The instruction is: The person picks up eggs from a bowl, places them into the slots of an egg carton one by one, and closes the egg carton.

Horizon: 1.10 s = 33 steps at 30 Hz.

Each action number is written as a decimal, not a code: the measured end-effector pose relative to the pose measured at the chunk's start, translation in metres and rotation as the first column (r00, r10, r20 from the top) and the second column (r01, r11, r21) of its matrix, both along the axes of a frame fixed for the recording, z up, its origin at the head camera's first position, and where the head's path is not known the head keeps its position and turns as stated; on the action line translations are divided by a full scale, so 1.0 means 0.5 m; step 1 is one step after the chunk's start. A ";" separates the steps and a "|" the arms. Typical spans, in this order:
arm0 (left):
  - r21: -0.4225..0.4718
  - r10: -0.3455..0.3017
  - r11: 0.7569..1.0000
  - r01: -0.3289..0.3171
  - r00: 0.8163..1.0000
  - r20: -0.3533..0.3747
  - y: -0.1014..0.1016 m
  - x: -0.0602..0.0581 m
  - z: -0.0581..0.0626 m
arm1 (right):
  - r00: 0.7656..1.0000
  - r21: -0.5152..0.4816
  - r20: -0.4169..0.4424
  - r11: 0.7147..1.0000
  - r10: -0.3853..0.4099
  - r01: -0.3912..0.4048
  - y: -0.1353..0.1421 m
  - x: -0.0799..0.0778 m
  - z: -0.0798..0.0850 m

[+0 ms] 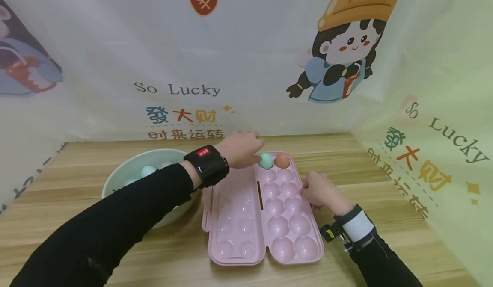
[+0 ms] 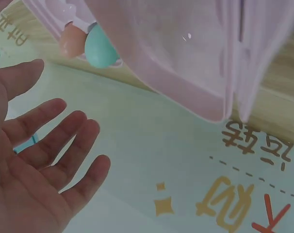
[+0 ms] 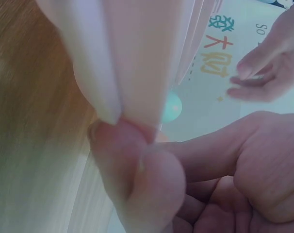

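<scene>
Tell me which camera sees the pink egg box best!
The head view. It shows the pink egg box nearly whole, lying open on both sides. The left wrist view shows only parts, cut off by the picture's edge. The right wrist view shows just a blurred part, pinched by the right hand.

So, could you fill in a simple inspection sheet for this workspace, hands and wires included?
Surface: light wood-grain table.
Job's things: pink egg carton, open flat; green egg and orange egg in its far pair of cups; pale green bowl holding egg-shaped pieces.
Clutter: nothing seen.
Left hand: holds nothing, fingers apart, near the green egg.
Right hand: pinches the carton's outer edge.
Cables: thin strand by the right wrist strap; cannot tell if it is a cable.
Surroundings: pale printed backdrop, behind and at both sides.
</scene>
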<state>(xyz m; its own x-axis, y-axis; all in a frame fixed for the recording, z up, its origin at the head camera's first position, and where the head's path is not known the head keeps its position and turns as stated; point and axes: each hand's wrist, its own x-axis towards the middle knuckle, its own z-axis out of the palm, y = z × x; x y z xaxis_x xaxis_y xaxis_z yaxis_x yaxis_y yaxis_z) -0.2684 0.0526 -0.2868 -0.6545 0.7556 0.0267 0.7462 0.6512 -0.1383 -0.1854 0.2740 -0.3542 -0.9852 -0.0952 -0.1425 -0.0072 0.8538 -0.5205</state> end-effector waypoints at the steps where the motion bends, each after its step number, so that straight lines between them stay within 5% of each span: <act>1: 0.011 -0.002 1.000 0.002 1.000 -0.005 -0.010 0.007 0.007 | 1.000 -0.002 -0.001 1.000 0.001 -0.001 0.000 0.001 0.001; 8: 0.063 0.019 0.998 -0.018 1.000 -0.013 -0.081 0.055 0.039 | 1.000 0.000 0.010 1.000 -0.008 0.008 0.000 0.005 0.003; 18: 0.160 0.155 0.975 -0.154 0.988 0.002 -0.233 0.119 0.049 | 1.000 0.005 0.012 1.000 -0.001 0.001 -0.001 0.001 0.009; 26: 0.227 0.275 0.931 -0.285 0.958 0.076 -0.363 0.175 0.012 | 1.000 0.008 -0.005 1.000 0.011 -0.011 -0.003 0.000 0.003; 33: 0.227 0.299 0.919 -0.323 0.945 0.134 -0.409 0.192 -0.052 | 1.000 0.019 -0.019 1.000 0.021 -0.020 -0.002 0.003 0.001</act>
